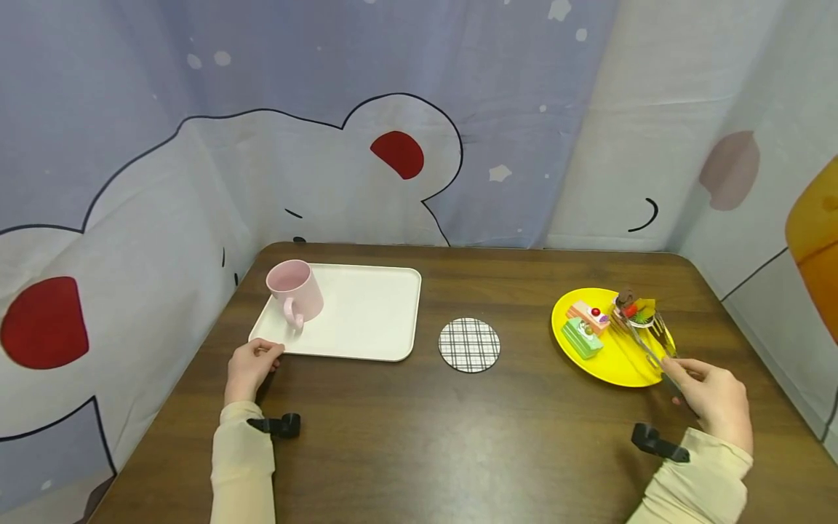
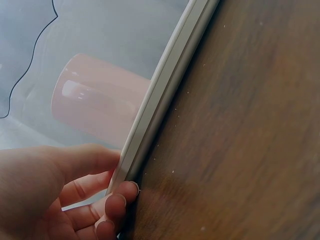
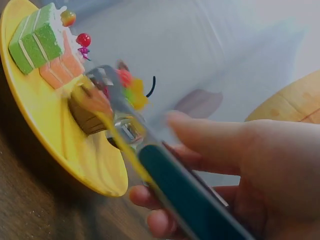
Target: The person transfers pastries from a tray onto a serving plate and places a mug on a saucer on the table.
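My left hand [image 1: 252, 367] pinches the near left corner of a white rectangular tray [image 1: 366, 320]; in the left wrist view the thumb lies on the rim and fingertips curl beneath. A pink mug [image 1: 306, 297] stands upright on the tray's left side. My right hand [image 1: 715, 402] grips metal tongs [image 3: 185, 192] with teal handle panels. Their ends reach around a fruit-topped cupcake [image 3: 82, 117] at the yellow plate's [image 1: 622, 371] right side; I cannot tell whether they squeeze it. Green [image 1: 581, 339] and orange [image 1: 583, 314] cake slices sit on the plate beside it.
A round checked coaster [image 1: 469, 345] lies on the brown wooden table [image 1: 458, 444] between tray and plate. A printed curtain [image 1: 511, 145] hangs behind the table and along its sides.
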Demonstrator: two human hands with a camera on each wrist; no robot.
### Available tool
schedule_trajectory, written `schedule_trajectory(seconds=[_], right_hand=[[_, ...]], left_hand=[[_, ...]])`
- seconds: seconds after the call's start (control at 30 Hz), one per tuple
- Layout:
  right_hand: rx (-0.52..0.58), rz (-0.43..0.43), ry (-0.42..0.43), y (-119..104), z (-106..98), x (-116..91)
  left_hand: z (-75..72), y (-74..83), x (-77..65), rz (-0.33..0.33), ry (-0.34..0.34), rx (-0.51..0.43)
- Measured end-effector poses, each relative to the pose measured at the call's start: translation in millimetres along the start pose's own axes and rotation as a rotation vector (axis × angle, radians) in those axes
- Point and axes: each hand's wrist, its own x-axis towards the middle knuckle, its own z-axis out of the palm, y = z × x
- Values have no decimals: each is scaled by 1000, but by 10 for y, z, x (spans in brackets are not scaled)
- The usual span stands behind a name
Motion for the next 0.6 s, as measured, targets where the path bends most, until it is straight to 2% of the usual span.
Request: schedule_trajectory(seconds=[0.2, 0.47, 0.6], right_hand=[[29, -37, -43, 28, 2, 7], [23, -24, -33, 34, 7, 9], [37, -21, -27, 31, 7, 8]], left_hand=[[16, -17, -1, 1, 5, 1], [16, -12, -1, -9, 1, 7], [7, 4, -14, 7, 10, 9]])
